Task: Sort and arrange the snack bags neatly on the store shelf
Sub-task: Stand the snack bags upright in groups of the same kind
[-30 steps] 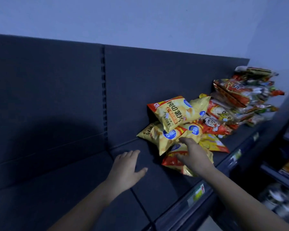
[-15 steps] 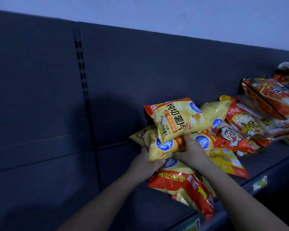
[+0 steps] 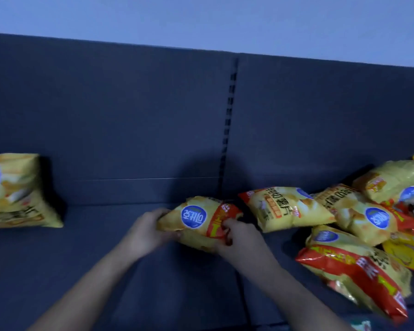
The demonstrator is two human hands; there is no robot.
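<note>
I hold the yellow chip bag (image 3: 198, 223) in both hands, low over the middle of the shelf (image 3: 81, 263). I cannot tell whether its underside touches the deck. The bag lies lengthwise from left to right, with its round blue logo facing me.

My left hand (image 3: 146, 231) grips the left end, fingers curled round the edge. My right hand (image 3: 240, 240) grips the right end at the red band, fingers curled into the foil.

To the right, a second yellow bag (image 3: 285, 207) lies just beside the held one. Behind it begins the unsorted pile (image 3: 359, 216), with bags overlapping at mixed angles. A red-and-yellow bag (image 3: 354, 271) lies at the pile's front, near the shelf edge.

Well apart on the left, one yellow bag (image 3: 14, 192) stands upright against the dark back panel (image 3: 129, 115). A slotted upright (image 3: 228, 130) divides the panel above the held bag.
</note>
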